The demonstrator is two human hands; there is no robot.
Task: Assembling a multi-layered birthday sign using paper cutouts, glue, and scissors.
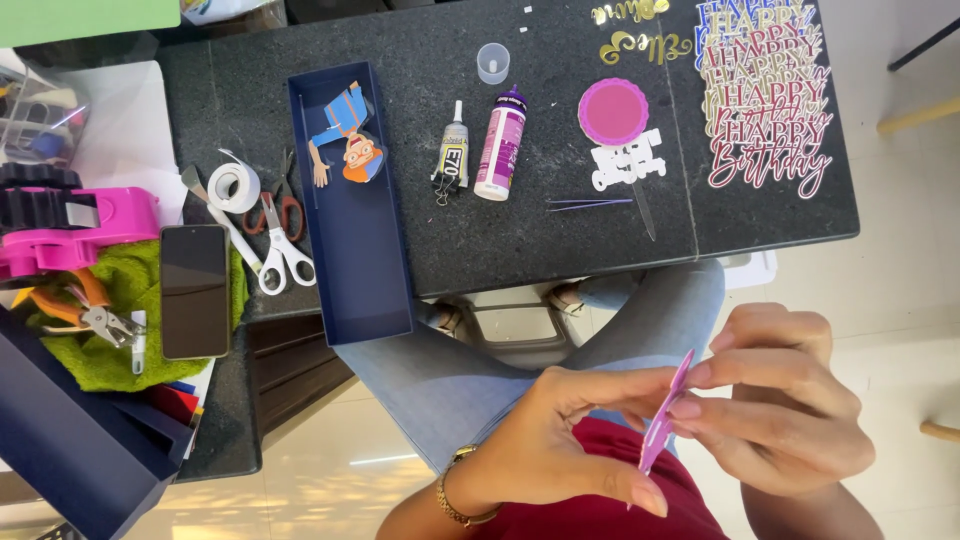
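The person is holding a thin pink card piece edge-on over their lap, well off the near edge of the dark stone counter. The left hand is curling under it, with thumb and fingertips pinching its lower part, and a gold bracelet is sitting on that wrist. The right hand is closing on the upper part, its fingers pressing the card from the other side, so both hands are gripping the same piece. Up on the counter, a long navy box tray is lying with one end overhanging the near edge, and a cartoon paper figure is resting in its far end. Just right of the tray, a small glue tube and a white glue bottle with a purple cap are lying side by side, with a clear cap beyond them. Further right, a round pink scalloped disc is sitting touching a white cutout word, and tweezers are lying near them. A stack of layered greeting cutouts is filling the far right corner. Left of the tray, white-handled scissors and a tape roll are lying together, with a dark phone on a green cloth at the left edge, beside a pink tape dispenser.
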